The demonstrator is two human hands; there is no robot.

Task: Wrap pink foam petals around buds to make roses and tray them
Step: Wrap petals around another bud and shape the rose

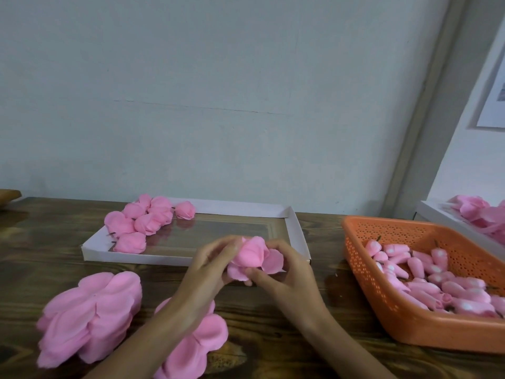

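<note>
Between both hands sits a pink foam rose (252, 257), its petals partly folded round a bud that I cannot see. My left hand (210, 265) cups it from the left with curled fingers. My right hand (284, 272) pinches its lower petals from the right. Two stacks of flat pink petal pieces (90, 310) (196, 343) lie on the table at the near left. A shallow white tray (293, 231) behind my hands holds several finished roses (142, 218) in its far left corner. An orange basket (382, 305) at the right holds several pink buds (426, 272).
The dark wooden table (287, 332) meets a pale wall at the back. A second white tray (437, 217) with pink petals stands at the far right behind the basket. A brown object (8, 194) pokes in at the far left edge.
</note>
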